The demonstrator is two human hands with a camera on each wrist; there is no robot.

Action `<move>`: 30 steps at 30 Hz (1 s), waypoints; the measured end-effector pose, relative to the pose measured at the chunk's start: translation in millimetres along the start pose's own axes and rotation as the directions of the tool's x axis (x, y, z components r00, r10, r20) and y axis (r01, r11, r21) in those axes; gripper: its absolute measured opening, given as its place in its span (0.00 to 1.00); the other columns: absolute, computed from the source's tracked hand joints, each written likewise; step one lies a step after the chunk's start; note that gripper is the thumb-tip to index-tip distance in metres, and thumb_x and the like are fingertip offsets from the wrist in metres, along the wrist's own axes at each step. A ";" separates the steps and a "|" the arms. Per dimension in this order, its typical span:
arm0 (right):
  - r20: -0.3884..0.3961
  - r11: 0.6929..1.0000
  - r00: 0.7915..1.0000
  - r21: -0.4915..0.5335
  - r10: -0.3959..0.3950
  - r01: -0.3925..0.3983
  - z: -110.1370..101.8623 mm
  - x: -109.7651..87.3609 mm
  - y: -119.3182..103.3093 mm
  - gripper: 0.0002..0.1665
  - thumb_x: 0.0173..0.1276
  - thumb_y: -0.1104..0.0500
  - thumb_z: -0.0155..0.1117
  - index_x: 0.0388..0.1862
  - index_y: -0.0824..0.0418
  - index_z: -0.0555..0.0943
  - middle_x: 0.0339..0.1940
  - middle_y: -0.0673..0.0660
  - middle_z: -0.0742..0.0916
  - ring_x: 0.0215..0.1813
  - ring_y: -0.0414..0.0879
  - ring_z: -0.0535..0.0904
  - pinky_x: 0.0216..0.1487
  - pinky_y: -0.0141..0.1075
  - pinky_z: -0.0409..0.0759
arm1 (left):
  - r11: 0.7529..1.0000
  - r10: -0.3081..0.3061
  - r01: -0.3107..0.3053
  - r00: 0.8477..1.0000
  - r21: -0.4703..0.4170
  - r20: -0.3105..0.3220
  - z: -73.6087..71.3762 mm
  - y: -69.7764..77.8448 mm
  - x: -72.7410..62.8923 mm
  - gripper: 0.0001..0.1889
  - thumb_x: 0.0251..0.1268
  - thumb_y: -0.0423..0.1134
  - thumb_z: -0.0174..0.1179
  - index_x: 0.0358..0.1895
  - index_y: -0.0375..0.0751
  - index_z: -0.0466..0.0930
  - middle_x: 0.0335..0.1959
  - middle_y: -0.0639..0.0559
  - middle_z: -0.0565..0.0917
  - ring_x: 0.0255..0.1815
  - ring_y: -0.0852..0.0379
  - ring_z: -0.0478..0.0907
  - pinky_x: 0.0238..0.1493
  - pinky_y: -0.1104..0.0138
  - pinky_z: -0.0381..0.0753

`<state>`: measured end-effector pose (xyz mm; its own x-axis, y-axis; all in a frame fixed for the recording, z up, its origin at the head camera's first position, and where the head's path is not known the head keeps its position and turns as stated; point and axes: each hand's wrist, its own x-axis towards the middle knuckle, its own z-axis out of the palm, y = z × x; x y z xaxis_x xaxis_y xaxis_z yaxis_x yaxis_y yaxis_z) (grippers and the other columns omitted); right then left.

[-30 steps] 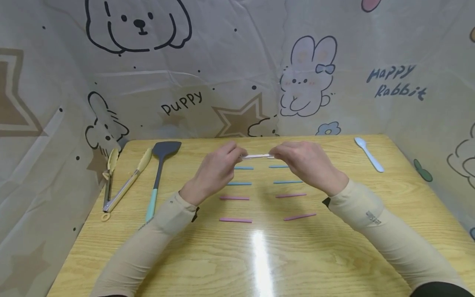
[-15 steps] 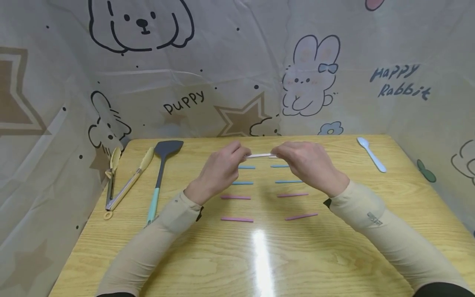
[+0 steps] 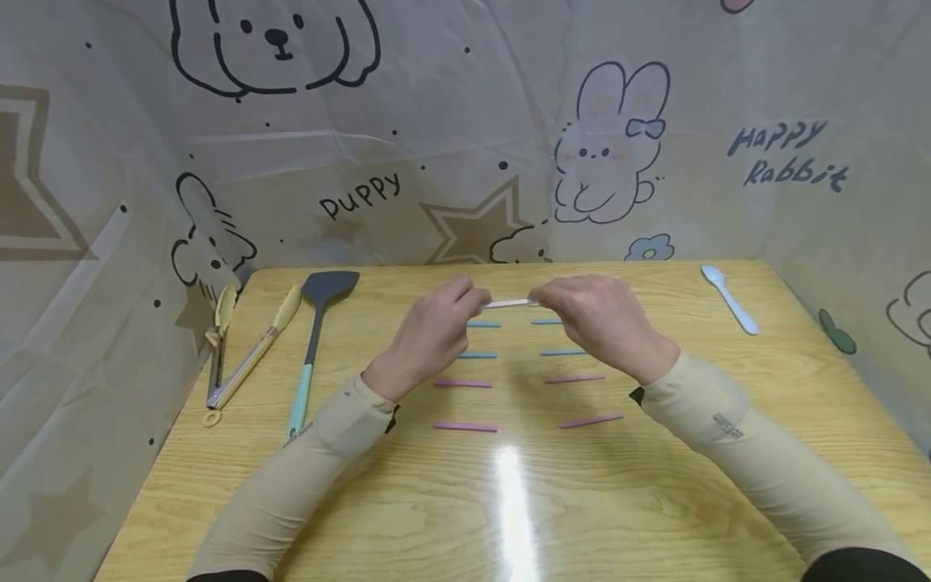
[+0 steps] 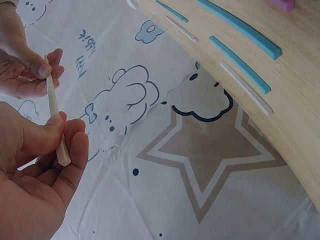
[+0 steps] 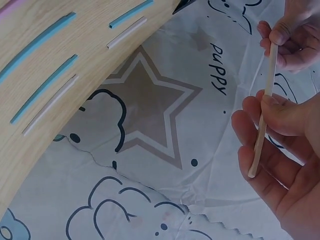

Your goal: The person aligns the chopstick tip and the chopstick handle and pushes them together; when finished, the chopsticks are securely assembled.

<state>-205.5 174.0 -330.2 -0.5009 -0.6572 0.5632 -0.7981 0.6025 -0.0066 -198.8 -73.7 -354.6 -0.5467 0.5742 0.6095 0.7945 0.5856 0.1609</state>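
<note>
Both hands hold a thin off-white stick (image 3: 507,304) level over the far part of the table. My left hand (image 3: 431,330) pinches one end between thumb and fingers, and my right hand (image 3: 600,319) pinches the other. In the left wrist view the stick (image 4: 52,97) runs past the left thumb, and its blunt end shows on the curled fingers. The right wrist view has the stick (image 5: 271,70) lying along the right fingers under the thumb. Nearby on the wood lie blue sticks (image 3: 562,352) and white sticks (image 4: 246,89), partly hidden by the hands in the head view.
Pink sticks (image 3: 465,427) lie in two columns nearer the front. Tongs (image 3: 250,365) and a dark-headed spatula (image 3: 316,323) are at the left, the spatula's handle end by the left sleeve. A pale blue spoon (image 3: 729,301) rests at the far right. Printed cloth (image 3: 465,121) walls the table.
The head view has shifted slightly. Both hands keep their hold on the white stick and stay almost still; the sticks on the table have not moved.
</note>
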 end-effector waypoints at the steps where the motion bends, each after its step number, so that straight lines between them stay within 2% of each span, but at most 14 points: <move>1: 0.000 1.000 1.000 -0.004 -0.004 0.004 0.5 0.3 -0.4 0.16 0.60 0.79 0.63 0.39 0.62 0.87 0.35 0.54 0.89 0.30 0.48 0.86 0.22 0.37 0.80 | 1.000 0.000 0.000 1.000 0.001 -0.001 0.5 -0.1 -0.2 0.12 0.58 0.16 0.60 0.43 0.31 0.82 0.31 0.49 0.74 0.23 0.60 0.67 0.19 0.74 0.66; 5: 0.003 1.000 1.000 -0.011 -0.020 0.020 3.5 0.0 -1.8 0.20 0.57 0.81 0.60 0.39 0.63 0.87 0.34 0.54 0.89 0.31 0.48 0.86 0.22 0.36 0.80 | 1.000 -0.002 0.002 1.000 0.003 0.004 1.8 -0.6 -2.8 0.18 0.51 0.11 0.55 0.42 0.30 0.82 0.31 0.49 0.75 0.26 0.59 0.73 0.23 0.75 0.69; 8: -0.003 1.000 1.000 -0.013 -0.027 0.027 5.5 -1.0 -2.1 0.22 0.54 0.83 0.58 0.40 0.63 0.87 0.34 0.54 0.89 0.29 0.48 0.85 0.19 0.35 0.77 | 1.000 -0.004 0.004 1.000 0.006 0.004 1.3 -0.6 -4.1 0.19 0.50 0.10 0.55 0.42 0.30 0.82 0.31 0.48 0.75 0.28 0.58 0.75 0.24 0.75 0.71; 13: -0.018 1.000 0.999 -0.011 -0.029 0.028 7.5 -0.9 -2.4 0.22 0.54 0.83 0.58 0.39 0.63 0.87 0.33 0.54 0.89 0.28 0.47 0.85 0.15 0.33 0.72 | 1.000 -0.002 0.002 1.000 0.012 -0.012 1.5 -1.3 -4.0 0.17 0.52 0.12 0.57 0.42 0.30 0.82 0.30 0.48 0.75 0.25 0.59 0.71 0.23 0.74 0.70; 16: -0.003 1.000 1.000 -0.004 -0.029 0.029 9.3 -2.8 -2.5 0.21 0.55 0.82 0.61 0.39 0.63 0.87 0.34 0.53 0.89 0.28 0.47 0.85 0.15 0.33 0.72 | 1.000 0.000 0.000 1.000 0.029 0.012 2.4 -1.9 -5.4 0.17 0.52 0.12 0.57 0.42 0.31 0.83 0.30 0.49 0.74 0.25 0.59 0.70 0.23 0.74 0.70; 20: 0.045 1.000 0.999 -0.016 -0.021 0.022 12.8 -6.0 -2.0 0.19 0.56 0.80 0.65 0.41 0.62 0.87 0.36 0.53 0.89 0.25 0.45 0.83 0.15 0.32 0.72 | 0.998 -0.005 0.001 0.998 0.061 0.065 3.9 -2.2 -8.8 0.12 0.58 0.17 0.59 0.43 0.33 0.83 0.30 0.49 0.75 0.24 0.60 0.71 0.24 0.74 0.71; 24: 0.075 0.999 0.997 -0.044 -0.011 0.014 14.3 -6.2 -1.4 0.20 0.56 0.80 0.67 0.42 0.61 0.87 0.36 0.52 0.89 0.24 0.45 0.81 0.16 0.32 0.72 | 0.998 0.004 -0.008 0.998 0.068 0.070 6.4 -0.5 -9.6 0.05 0.66 0.25 0.61 0.41 0.34 0.82 0.32 0.49 0.77 0.27 0.58 0.75 0.27 0.72 0.77; 30: 0.074 0.992 0.994 -0.088 -0.082 0.088 17.8 1.1 -7.3 0.22 0.54 0.81 0.66 0.42 0.60 0.88 0.35 0.52 0.89 0.28 0.45 0.83 0.24 0.34 0.80 | 0.997 0.004 -0.012 0.996 0.079 0.092 9.0 8.2 -3.7 0.03 0.67 0.31 0.64 0.40 0.34 0.85 0.32 0.48 0.79 0.31 0.57 0.76 0.30 0.72 0.78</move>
<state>-206.2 160.8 -344.2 -0.4574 -0.7359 0.4992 -0.8064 0.5799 0.1160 -192.6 -65.9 -362.5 -0.5651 0.6267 0.5366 0.7774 0.6222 0.0920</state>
